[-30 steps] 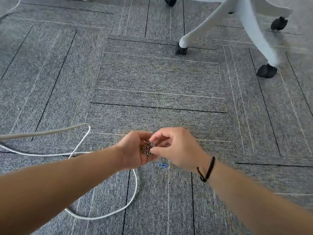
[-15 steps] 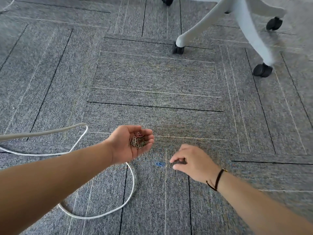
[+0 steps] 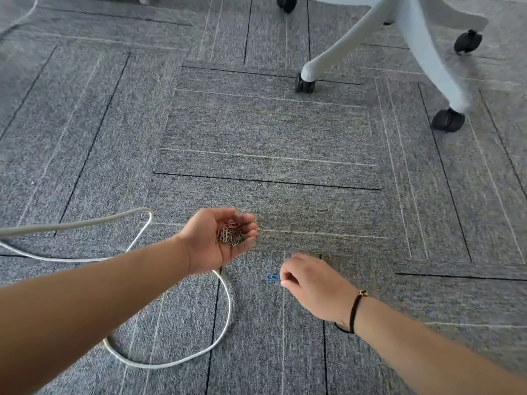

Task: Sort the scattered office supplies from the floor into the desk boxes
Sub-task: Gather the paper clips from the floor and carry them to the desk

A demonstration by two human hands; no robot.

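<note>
My left hand [image 3: 219, 240] is turned palm up and cupped around a small pile of coloured paper clips [image 3: 230, 233], held just above the grey carpet. A blue paper clip [image 3: 273, 277] lies on the carpet below and to the right of it. My right hand [image 3: 313, 286], with a black wrist band, is down at the carpet with curled fingers. Its thumb and forefinger tips pinch the right end of the blue clip. Another pale paper clip [image 3: 322, 210] lies further away on the carpet. No desk boxes are in view.
A white cable [image 3: 225, 303] loops over the carpet under my left forearm and runs off to the left. A white office chair base [image 3: 413, 38] with black castors [image 3: 304, 86] stands at the far right.
My right hand left the pile in my left palm and went down to the carpet, then slid left until its fingertips reached the blue clip. My left hand opened into a cup.
</note>
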